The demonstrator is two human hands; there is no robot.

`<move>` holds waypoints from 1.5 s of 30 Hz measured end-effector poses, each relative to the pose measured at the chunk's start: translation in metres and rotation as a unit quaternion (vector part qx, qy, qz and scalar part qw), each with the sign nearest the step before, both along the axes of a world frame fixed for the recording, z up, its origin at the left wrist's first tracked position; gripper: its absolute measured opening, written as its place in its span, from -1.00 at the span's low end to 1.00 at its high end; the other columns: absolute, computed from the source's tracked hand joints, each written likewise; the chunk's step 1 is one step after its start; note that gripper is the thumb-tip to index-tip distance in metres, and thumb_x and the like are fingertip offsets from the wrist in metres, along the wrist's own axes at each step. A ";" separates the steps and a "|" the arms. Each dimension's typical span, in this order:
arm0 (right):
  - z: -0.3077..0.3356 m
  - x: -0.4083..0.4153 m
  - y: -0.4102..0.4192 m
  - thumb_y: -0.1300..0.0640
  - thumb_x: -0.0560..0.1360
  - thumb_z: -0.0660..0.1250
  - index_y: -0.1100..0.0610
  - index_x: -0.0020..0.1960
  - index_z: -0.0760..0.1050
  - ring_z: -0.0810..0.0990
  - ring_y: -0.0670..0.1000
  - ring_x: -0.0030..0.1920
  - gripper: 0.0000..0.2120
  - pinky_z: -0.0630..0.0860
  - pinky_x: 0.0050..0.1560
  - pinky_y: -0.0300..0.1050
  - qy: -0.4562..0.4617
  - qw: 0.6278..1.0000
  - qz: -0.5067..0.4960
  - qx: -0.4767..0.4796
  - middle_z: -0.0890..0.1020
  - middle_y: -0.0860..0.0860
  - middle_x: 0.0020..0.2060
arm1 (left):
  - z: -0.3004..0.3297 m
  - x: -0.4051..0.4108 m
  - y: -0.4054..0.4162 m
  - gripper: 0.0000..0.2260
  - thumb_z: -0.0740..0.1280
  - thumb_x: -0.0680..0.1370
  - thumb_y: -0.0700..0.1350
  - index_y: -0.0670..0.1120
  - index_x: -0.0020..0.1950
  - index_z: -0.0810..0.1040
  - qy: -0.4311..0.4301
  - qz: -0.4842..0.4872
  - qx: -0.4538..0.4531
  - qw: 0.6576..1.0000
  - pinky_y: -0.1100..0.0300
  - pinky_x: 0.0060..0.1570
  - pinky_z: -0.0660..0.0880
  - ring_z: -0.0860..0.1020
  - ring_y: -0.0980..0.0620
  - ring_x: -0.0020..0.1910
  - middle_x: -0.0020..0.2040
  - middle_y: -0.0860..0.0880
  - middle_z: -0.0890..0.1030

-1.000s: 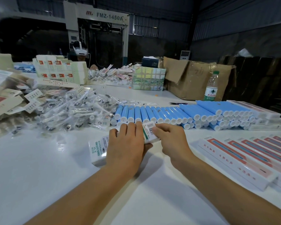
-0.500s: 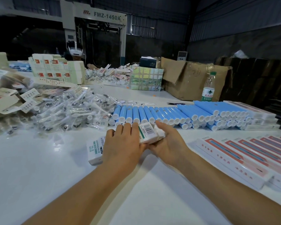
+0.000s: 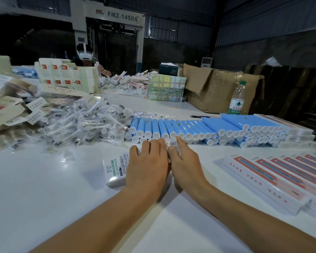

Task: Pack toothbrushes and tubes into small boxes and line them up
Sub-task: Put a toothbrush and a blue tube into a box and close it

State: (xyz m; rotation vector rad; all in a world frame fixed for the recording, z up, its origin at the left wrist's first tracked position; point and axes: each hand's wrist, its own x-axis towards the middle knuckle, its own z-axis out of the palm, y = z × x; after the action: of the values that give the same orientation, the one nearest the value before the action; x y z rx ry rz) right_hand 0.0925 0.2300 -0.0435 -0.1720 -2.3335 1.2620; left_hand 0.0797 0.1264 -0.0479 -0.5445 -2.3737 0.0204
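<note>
On the white table, in the head view, both hands meet over one small box. Most of this box is hidden under the left hand; only its near-left end with green print and a small part with a barcode at the far end can be seen. Its long axis runs from near-left to far-right, towards the tubes. The left hand lies flat on top of the box with nearly straight fingers. The right hand holds the far end, with the thumb on the barcode part; the other fingers go behind the box, so how far they curl round it is hard to make out.

Just beyond the fingertips lies a row of blue tubes, stacked in two or three layers, with white caps pointing to the person. They are too many and too close to count. Left of the grip is a heap of bagged brush heads, also not countable, and behind it some flat cartons. Right of the grip are long red-and-white boxes side by side; about seven can be seen, and the last ones are cut off by the frame edge. One bottle stands far behind the tubes, beside a brown carton.
</note>
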 end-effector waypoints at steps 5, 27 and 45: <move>0.020 0.000 0.015 0.12 0.62 0.13 0.25 -0.05 0.56 0.71 0.09 -0.19 -0.71 0.65 -0.19 0.04 -0.030 0.875 0.120 -0.467 0.71 0.17 -0.18 | -0.004 -0.011 -0.009 -0.44 0.00 0.59 0.17 -0.12 0.49 0.10 -0.036 -0.014 0.030 0.999 0.03 0.18 0.26 0.34 -0.07 0.24 0.30 -0.06 0.36; 0.010 -0.005 0.016 0.33 0.53 0.09 0.15 -0.09 0.61 0.69 0.10 -0.10 -0.68 0.63 -0.03 0.09 -0.037 0.920 0.082 -0.381 0.70 0.14 -0.13 | -0.009 -0.021 -0.009 -0.36 0.04 0.57 0.26 -0.13 0.51 0.13 -0.040 -0.024 -0.018 0.999 0.02 0.16 0.27 0.36 -0.10 0.24 0.30 -0.08 0.40; 0.002 -0.001 0.013 0.27 0.49 0.35 0.20 -0.24 0.55 0.51 -0.06 -0.23 -0.87 0.42 -0.25 -0.32 0.106 0.994 -0.029 -0.018 0.60 0.04 -0.27 | -0.010 -0.020 -0.007 -0.36 0.03 0.56 0.27 -0.14 0.46 0.02 -0.028 0.020 0.012 0.999 0.02 0.11 0.28 0.34 -0.06 0.20 0.28 -0.06 0.35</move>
State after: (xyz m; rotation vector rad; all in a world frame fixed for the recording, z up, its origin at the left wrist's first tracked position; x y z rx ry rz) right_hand 0.0920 0.2427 -0.0416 -0.1098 -2.1113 1.2313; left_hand 0.0601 0.1195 -0.0575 -0.4927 -2.4361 -0.0058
